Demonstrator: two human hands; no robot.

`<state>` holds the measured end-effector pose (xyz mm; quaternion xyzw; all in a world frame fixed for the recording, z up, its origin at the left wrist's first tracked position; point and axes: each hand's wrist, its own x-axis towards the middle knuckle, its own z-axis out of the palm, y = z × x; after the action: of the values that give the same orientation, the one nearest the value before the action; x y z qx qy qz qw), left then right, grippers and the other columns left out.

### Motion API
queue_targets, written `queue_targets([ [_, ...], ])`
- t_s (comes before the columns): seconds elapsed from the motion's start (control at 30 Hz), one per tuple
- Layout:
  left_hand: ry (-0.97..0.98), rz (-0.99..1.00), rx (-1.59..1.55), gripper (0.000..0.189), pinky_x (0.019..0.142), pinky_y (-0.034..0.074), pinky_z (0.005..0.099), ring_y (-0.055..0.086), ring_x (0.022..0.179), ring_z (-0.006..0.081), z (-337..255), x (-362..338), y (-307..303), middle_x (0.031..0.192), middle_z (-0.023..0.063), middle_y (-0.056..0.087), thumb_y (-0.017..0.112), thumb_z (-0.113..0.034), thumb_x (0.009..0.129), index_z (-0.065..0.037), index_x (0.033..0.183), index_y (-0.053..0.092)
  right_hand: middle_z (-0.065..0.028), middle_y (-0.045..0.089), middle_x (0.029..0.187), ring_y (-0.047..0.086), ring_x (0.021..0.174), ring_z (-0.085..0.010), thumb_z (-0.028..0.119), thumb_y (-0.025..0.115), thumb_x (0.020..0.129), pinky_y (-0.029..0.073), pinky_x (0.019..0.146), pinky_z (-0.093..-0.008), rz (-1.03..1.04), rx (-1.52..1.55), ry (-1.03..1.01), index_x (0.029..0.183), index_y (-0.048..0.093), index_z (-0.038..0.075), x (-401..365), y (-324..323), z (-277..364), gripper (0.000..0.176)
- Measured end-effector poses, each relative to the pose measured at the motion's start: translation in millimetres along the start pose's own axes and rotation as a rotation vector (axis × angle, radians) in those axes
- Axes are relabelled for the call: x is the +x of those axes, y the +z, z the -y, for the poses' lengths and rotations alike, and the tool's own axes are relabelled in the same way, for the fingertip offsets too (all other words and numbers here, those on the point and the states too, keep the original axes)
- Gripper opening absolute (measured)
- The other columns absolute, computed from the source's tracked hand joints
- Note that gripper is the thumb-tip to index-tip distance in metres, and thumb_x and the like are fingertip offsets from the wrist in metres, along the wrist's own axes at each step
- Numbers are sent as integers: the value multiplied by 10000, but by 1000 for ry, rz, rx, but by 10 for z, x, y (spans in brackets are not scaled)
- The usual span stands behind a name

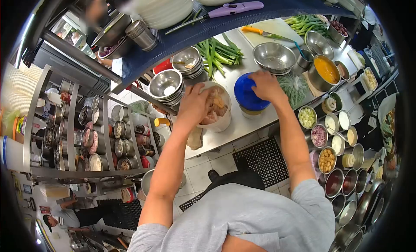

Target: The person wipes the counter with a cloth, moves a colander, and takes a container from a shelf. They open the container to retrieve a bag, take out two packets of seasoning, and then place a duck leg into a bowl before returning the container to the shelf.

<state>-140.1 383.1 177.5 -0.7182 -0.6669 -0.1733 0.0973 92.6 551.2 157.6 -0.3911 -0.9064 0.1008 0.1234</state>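
Note:
On the steel counter stands a white plastic tub (222, 122) holding pale pieces that look like raw chicken (215, 105). My left hand (193, 102) grips its left rim, fingers bent over the edge toward the pieces. Just to the right is a second tub (251, 112), pale yellowish below, topped by a blue lid (247, 98). My right hand (268, 86) holds the lid at its upper right, with the fingers curled onto it. Whether the lid is pressed down fully cannot be seen.
Stacked steel bowls (166, 85) stand left of the tubs, with green onions (219, 53) behind. A steel bowl (274, 57) and bagged greens (294, 89) lie right. Overhead runs a shelf (173, 42) with plates. A co-worker (71, 215) is at lower left.

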Motion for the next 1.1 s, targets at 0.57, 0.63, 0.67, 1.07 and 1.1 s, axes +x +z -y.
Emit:
queue_targets([
  [0.57, -401, -217, -759, 362, 834, 533, 375, 676, 955, 254, 376, -145, -416, 1152, 140, 694, 606, -104, 887, -23, 1239, 628, -201, 685, 1064, 650, 972, -384, 281, 590, 932, 515, 857, -453, -96, 168, -325, 1205, 644, 68, 144, -303, 732, 350],
  [0.63, -639, -248, -1111, 419, 917, 493, 358, 605, 1087, 240, 715, -605, -215, 1269, 111, 627, 557, -134, 973, -33, 1377, 518, -149, 697, 982, 660, 928, -342, 322, 567, 947, 477, 795, -473, -45, 59, -400, 1171, 656, 104, 174, 83, 1008, 325],
  [0.67, -724, -159, -1141, 471, 980, 470, 360, 572, 1186, 264, 897, -806, 82, 1345, 130, 581, 553, -154, 984, -39, 1432, 465, -136, 703, 970, 664, 956, -335, 342, 514, 976, 453, 843, -534, 23, 64, -446, 1169, 643, 121, 223, 229, 1133, 320],
  [1.07, -256, -195, -1148, 1414, 1152, 310, 413, 349, 1384, 307, 382, -972, 867, 1488, 181, 321, 967, -274, 516, -24, 1538, 23, -125, 731, 952, 692, 903, -306, 336, 493, 986, 430, 913, -458, -48, 8, -418, 1185, 679, 122, 162, 588, 1504, 346],
  [1.1, -263, -257, -1087, 1421, 1145, 320, 417, 367, 1366, 314, 324, -982, 867, 1468, 173, 341, 975, -276, 497, -22, 1535, 37, -132, 730, 952, 693, 896, -312, 337, 496, 985, 432, 908, -456, -32, -21, -289, 1176, 685, 120, 123, 552, 1615, 346],
])
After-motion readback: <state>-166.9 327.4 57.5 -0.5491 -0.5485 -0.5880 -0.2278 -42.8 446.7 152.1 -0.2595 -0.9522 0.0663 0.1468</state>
